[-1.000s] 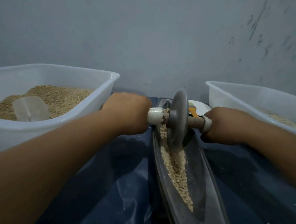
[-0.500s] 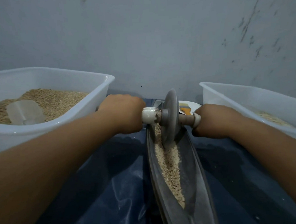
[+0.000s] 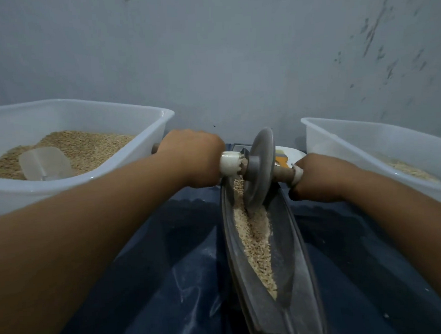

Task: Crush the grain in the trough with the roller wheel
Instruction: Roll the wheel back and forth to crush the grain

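Head view, from left to right: a white plastic tub [image 3: 157, 124] sits at my far left, heaped with grain, and a clear scoop [image 3: 46, 163] lies on that heap. My left hand [image 3: 191, 158] comes next, fingers curled tight round the left handle of the axle, a white collar showing just past my knuckles. Between my hands stands the roller wheel [image 3: 259, 169], a grey disc tipped slightly to the right, its lower edge down in the far end of the trough [image 3: 294, 270]. That long, narrow metal trough runs toward me over a dark blue sheet [image 3: 149, 287], and the grain [image 3: 256, 239] lies along its floor in a pale strip from the wheel to about the middle. My right hand [image 3: 318, 176] is clamped on the right handle, fingers wrapped under it. Behind it a white plate [image 3: 294, 153] with something orange peeks out. At my far right stands a second white tub [image 3: 367, 142] holding a shallow layer of grain.
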`<state>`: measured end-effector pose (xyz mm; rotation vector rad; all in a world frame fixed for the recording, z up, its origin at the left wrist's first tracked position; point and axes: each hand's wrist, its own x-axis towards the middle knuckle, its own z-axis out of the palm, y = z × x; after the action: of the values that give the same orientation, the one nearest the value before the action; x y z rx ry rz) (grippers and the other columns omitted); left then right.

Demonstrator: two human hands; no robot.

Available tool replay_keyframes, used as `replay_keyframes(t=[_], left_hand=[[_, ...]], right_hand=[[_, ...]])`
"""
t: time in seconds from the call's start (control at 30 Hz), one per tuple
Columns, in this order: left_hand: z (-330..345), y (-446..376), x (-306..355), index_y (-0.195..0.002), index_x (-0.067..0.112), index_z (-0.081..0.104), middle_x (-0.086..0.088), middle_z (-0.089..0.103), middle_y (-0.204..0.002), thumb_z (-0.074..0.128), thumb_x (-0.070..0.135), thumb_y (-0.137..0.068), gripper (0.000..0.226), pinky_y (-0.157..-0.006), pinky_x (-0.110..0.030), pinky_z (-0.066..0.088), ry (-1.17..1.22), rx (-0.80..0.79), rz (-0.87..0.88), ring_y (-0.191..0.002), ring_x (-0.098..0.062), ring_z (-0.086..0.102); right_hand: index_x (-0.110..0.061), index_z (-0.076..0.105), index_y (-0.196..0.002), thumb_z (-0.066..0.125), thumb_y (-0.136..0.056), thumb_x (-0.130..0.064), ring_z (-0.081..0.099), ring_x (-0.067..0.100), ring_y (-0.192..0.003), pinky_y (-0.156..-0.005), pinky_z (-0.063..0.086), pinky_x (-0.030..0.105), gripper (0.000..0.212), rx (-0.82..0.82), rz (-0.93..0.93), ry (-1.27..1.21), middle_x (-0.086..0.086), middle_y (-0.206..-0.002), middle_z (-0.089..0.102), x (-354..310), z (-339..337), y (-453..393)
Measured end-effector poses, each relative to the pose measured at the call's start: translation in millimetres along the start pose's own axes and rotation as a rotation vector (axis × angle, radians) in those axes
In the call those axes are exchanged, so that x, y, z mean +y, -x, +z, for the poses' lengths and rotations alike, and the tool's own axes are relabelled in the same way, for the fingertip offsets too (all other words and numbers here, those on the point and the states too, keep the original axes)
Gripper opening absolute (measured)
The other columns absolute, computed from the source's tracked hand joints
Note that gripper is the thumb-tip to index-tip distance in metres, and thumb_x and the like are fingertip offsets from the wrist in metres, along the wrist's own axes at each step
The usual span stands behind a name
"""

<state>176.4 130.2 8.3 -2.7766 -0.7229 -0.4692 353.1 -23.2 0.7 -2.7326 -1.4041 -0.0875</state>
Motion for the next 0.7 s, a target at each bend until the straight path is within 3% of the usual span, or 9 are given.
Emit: replay_keyframes(t=[0.17, 0.37, 0.53, 0.7], left_hand=[[18.2, 19.0, -5.3, -0.072, 0.034, 0.043, 0.011, 0.044, -0.059, 0.067, 0.036, -0.070, 0.024, -0.047, -0.022, 0.019, -0.051, 0.158, 0.034, -0.051, -0.004, 0.037], [13.2, 1.5, -7.6, -0.082, 0.035, 0.050, 0.009, 0.056, -0.074, 0.069, 0.037, -0.072, 0.022, -0.063, -0.029, 0.038, 0.093, -0.049, -0.052, -0.069, -0.015, 0.052], [20.5, 30.9, -5.4, -0.071, 0.034, 0.040, 0.010, 0.047, -0.063, 0.065, 0.039, -0.074, 0.025, -0.056, -0.026, 0.035, 0.004, 0.116, -0.039, -0.055, -0.008, 0.043], [21.6, 28.8, -4.1, -0.067, 0.033, 0.034, 0.011, 0.043, -0.061, 0.065, 0.040, -0.076, 0.033, -0.049, -0.024, 0.026, -0.038, 0.146, -0.046, -0.052, -0.004, 0.037]], right_hand=[[-0.026, 0.056, -0.068, 0.069, -0.064, -0.038, 0.060, 0.015, -0.065, -0.056, 0.045, 0.027, 0.018, -0.034, -0.040, 0.052, -0.004, -0.071, 0.063, 8.5, 5.8, 14.7], [-0.024, 0.046, -0.070, 0.071, -0.072, -0.033, 0.059, 0.018, -0.072, -0.069, 0.050, 0.031, 0.027, 0.009, -0.051, 0.131, -0.005, -0.072, 0.056, -8.2, -11.0, -3.0], [-0.025, 0.054, -0.068, 0.069, -0.067, -0.037, 0.057, 0.013, -0.060, -0.054, 0.039, 0.025, 0.019, -0.027, -0.061, 0.152, -0.006, -0.065, 0.061, -3.3, -10.0, 17.8], [-0.025, 0.056, -0.069, 0.069, -0.067, -0.038, 0.059, 0.013, -0.061, -0.054, 0.041, 0.025, 0.018, -0.019, -0.056, 0.139, -0.005, -0.066, 0.062, -1.6, -5.6, 17.5]])
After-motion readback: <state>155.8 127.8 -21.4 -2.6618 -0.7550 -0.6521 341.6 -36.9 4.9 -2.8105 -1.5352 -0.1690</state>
